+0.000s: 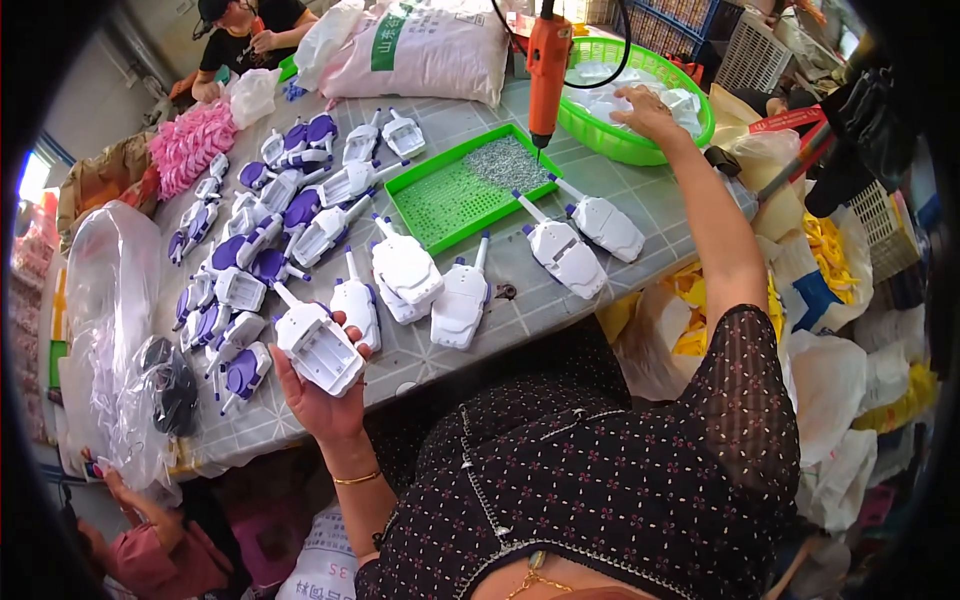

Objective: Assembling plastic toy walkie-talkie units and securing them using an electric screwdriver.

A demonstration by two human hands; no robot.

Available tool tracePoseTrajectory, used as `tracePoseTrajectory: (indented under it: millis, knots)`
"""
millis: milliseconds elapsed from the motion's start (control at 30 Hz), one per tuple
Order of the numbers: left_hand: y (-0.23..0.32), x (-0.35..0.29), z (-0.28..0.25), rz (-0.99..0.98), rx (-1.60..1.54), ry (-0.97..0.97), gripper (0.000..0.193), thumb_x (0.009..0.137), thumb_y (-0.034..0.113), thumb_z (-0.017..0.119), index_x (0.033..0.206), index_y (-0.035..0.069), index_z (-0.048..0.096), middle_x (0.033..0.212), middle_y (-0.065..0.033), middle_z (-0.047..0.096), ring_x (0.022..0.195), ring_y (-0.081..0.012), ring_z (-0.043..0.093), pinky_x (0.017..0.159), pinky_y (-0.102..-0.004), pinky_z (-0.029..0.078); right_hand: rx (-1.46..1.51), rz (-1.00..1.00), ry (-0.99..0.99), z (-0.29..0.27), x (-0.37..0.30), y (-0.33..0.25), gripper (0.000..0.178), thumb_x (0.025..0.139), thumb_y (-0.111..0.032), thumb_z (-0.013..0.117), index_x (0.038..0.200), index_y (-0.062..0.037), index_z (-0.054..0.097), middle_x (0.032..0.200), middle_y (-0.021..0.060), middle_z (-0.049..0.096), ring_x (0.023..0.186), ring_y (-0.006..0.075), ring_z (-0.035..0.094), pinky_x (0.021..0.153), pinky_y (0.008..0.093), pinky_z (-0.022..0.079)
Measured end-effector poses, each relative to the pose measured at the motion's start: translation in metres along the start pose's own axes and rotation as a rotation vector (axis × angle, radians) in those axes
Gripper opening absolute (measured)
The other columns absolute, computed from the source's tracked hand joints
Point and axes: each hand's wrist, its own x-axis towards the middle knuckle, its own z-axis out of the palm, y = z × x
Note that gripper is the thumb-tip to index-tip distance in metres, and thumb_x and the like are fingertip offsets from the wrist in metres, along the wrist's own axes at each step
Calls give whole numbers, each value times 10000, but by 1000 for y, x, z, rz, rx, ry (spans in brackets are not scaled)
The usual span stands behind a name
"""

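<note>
My left hand point(330, 408) is closed round a white toy walkie-talkie casing point(320, 348), its hollow compartment facing up and its antenna pointing away to the left. At the back right, my right hand point(648, 112) reaches into a green plastic basket point(640, 155), fingers apart over the white plastic pieces point(686, 106) inside. Whether a fingertip touches one, I cannot make out. An orange electric screwdriver point(548, 75) hangs tip down between the hands. Below it lies a green tray point(425, 243) of small screws point(505, 165). Several white casings point(458, 305) rest along the table's near side.
Many white and purple casings point(305, 208) are heaped on the left of the table. Pink parts point(190, 148) and a large white sack point(420, 55) are at the back. One person point(255, 40) sits across, another point(160, 550) at lower left. Bags of yellow pieces point(690, 300) stand on the right.
</note>
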Motion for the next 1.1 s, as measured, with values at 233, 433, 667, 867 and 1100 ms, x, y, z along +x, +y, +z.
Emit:
tracePoseTrajectory:
  millis: [233,433,667,867,1100]
  knots:
    - [-14,4,1,-43,9,18,690,1056,540,391,1492,5,405,1342,-309,544,1150,-462,571,940,-567,533,129,-96,-86,-14,13,-7,347,862,-360,680,1036,-64,731,1045,179,728,1045,329,684,915,421,520]
    - [-9,0,5,-40,2,53,689,1055,540,397,1490,5,410,1349,-300,544,1135,-447,585,933,-558,540,468,175,406,-37,-13,35,315,897,-312,678,1004,-21,732,964,175,744,927,317,710,841,396,527]
    - [-27,-1,20,-41,13,90,667,1043,548,404,1501,63,411,1357,-276,552,1151,-463,611,945,-611,538,1508,190,101,-110,-133,-78,257,1022,-219,615,1221,-57,643,993,-1,691,812,70,633,670,228,489]
    - [-78,7,58,-217,156,147,614,1059,492,437,1519,93,359,1419,-149,546,1235,-344,600,972,-593,536,1368,-396,-535,-105,-224,-289,186,989,-90,647,1166,-36,624,997,10,627,831,70,570,749,230,483]
    - [-44,-19,42,-77,43,122,692,1045,570,407,1534,88,321,1421,-161,536,1234,-359,600,956,-547,556,908,-1087,-17,-89,-233,-345,492,869,-178,770,1302,-53,573,1340,175,583,1166,338,600,964,429,499]
